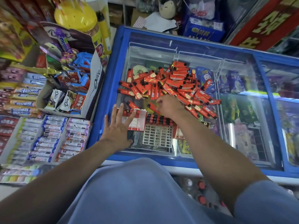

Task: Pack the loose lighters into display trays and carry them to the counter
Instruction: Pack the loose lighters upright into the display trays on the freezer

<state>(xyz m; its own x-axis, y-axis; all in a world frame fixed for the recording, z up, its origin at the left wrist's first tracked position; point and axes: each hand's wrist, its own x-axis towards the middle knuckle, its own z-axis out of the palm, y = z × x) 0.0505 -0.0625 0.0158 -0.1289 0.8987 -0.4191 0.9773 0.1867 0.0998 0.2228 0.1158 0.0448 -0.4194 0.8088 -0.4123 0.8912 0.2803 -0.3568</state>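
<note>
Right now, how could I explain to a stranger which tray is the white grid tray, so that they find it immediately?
Start at the blue chest freezer with its glass lid. On the near part of the glass, between the two forearms, lies the white grid tray. It differs from the red and white carton to its left: an open lattice of small cells, with one row of lighters at its far edge.

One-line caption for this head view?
Right hand picks a red lighter from the pile on the freezer lid; left hand steadies the display tray.

Left hand [119, 126] flat, fingers spread, on red-and-white display tray [137, 122] atop freezer lid [202, 54]. Right hand [168, 105] curled around one lighter [153, 108] beside loose lighter pile [174, 83]. White grid tray [157, 135] partly filled.
</note>
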